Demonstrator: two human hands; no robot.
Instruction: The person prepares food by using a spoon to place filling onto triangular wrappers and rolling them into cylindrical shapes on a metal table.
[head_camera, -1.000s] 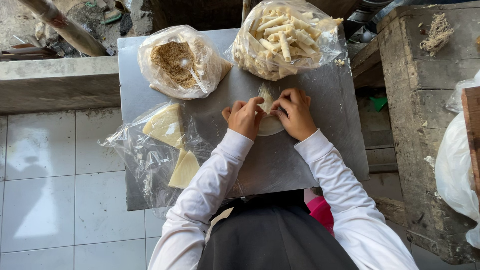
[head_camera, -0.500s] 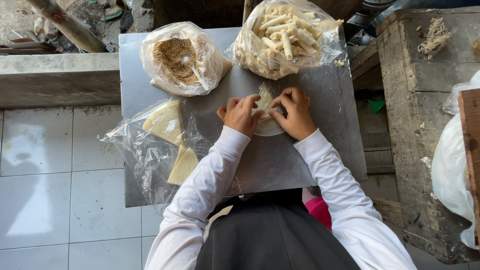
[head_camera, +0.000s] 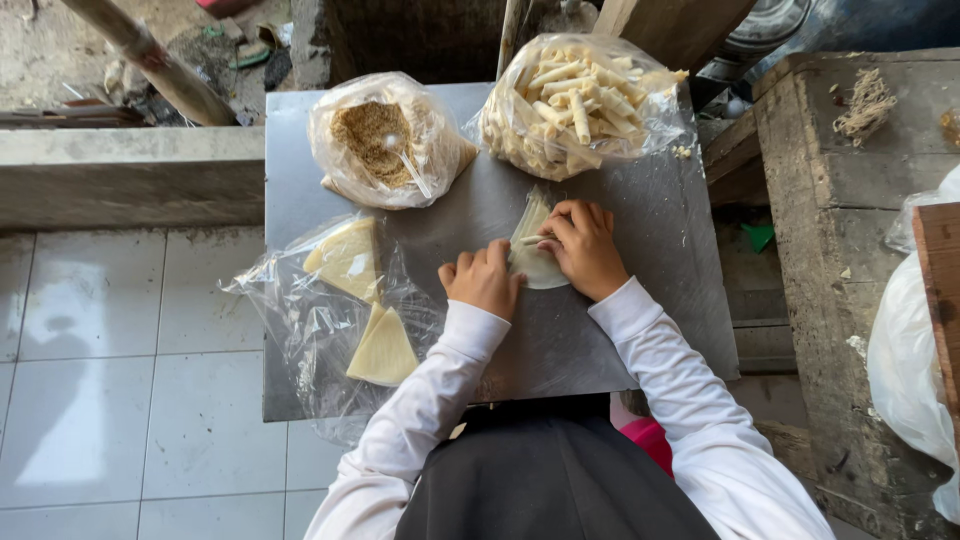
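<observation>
Your hands have shifted: right hand (head_camera: 583, 248) now folds the pale wrapper (head_camera: 533, 255) over, grip pinching it; left hand (head_camera: 484, 280) curled, pressing its edge on the tabletop (head_camera: 660, 260).

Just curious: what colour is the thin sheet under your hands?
Pale, creamy white wrapper sheet, seen from the head camera.

On the metal table (head_camera: 640, 330), a wrapper sheet (head_camera: 533, 262) is lying between the left hand (head_camera: 483, 280) and the right hand (head_camera: 583, 248). Behind them, the filling bag (head_camera: 385, 140) is sitting left of the bag of rolls (head_camera: 580, 105). The wrapper stack bag (head_camera: 345, 310) is lying left of the hands.
</observation>
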